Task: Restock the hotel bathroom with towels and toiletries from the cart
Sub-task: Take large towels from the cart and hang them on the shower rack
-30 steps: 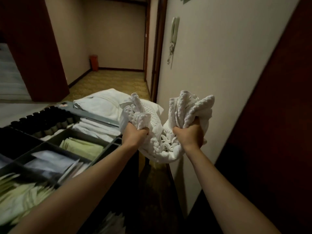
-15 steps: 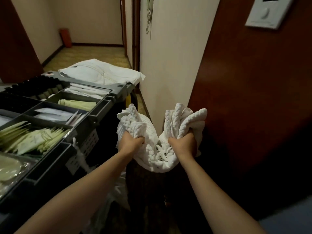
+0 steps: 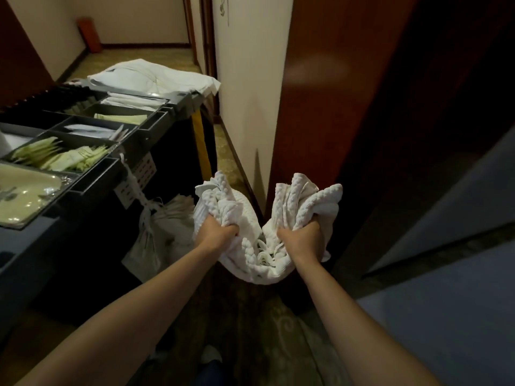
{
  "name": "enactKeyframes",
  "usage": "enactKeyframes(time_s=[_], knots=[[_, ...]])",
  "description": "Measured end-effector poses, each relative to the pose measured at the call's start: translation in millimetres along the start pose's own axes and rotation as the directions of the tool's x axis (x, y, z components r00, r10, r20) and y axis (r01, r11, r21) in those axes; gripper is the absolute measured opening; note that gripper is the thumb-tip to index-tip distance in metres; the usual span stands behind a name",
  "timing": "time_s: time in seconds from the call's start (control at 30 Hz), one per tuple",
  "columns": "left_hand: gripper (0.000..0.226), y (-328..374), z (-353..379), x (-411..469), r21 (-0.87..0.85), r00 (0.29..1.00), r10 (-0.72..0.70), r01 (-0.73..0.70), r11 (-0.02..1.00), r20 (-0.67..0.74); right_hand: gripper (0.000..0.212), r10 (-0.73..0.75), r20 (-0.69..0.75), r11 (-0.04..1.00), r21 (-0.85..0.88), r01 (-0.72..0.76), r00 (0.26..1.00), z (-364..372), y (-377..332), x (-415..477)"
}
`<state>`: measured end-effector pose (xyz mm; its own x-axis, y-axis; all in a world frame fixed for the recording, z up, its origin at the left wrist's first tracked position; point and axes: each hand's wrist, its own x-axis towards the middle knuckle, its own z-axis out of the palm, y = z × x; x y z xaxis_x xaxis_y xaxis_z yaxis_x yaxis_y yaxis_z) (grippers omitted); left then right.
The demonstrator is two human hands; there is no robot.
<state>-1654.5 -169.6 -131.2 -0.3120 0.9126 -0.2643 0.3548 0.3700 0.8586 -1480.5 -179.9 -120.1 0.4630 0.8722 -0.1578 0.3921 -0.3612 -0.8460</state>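
Left grip (image 3: 216, 233), right grip (image 3: 300, 238): clenched.

White waffle-textured towel (image 3: 250, 263) — bunched, sagging — beside the cart (image 3: 145, 126).

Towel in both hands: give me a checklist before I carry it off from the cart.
1. Left hand grip on towel: ok, fingers curled round one bunched end.
2. Right hand grip: ok, curled round the other end.
3. Towel off the carpet: ok, its sagging middle hangs above it.
4. Towel apart from cart: ok, cart stands to the left.
5. Way straight ahead: not ok, wall corner directly in front.
6. Dark area on the right: cannot tell, too dim.
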Motion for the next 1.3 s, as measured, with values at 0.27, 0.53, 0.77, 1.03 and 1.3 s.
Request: enactKeyframes(time_s=[0.27, 0.53, 0.77, 1.03, 1.3], knots=[[0.05, 10.1, 44.8, -51.0, 0.117, 0.981, 0.043, -0.066, 0.991, 0.187, 0.051, 0.101, -0.152, 0.995, 0.041, -0.096, 0.983, -68.2, 53.9, -35.7], [0.062, 33.2, 98.0, -97.2, 0.09, 0.888, 0.161, -0.22, 0.971, 0.43, 0.073, 0.173, -0.42, 0.98, 0.168, -0.11, 0.891, -140.4, 94.6, -74.5], [0.025, 57.7, 158.0, -149.0, -0.003, 0.766, 0.29, -0.353, 0.936, 0.574, 0.073, 0.224, -0.589, 0.969, 0.223, -0.11, 0.777, -205.3, 133.8, -92.7], [0.03, 114.5, 273.5, -193.3, -0.083, 0.633, 0.383, -0.45, 0.889, 0.673, 0.069, 0.275, -0.685, 0.956, 0.27, -0.115, 0.675, -308.3, 189.1, -51.2], [0.028, 205.6, 451.5, -233.0, -0.091, 0.602, 0.309, -0.365, 0.927, 0.737, 0.058, 0.229, -0.729, 0.972, 0.209, -0.108, 0.646, -460.8, 243.7, 58.6]])
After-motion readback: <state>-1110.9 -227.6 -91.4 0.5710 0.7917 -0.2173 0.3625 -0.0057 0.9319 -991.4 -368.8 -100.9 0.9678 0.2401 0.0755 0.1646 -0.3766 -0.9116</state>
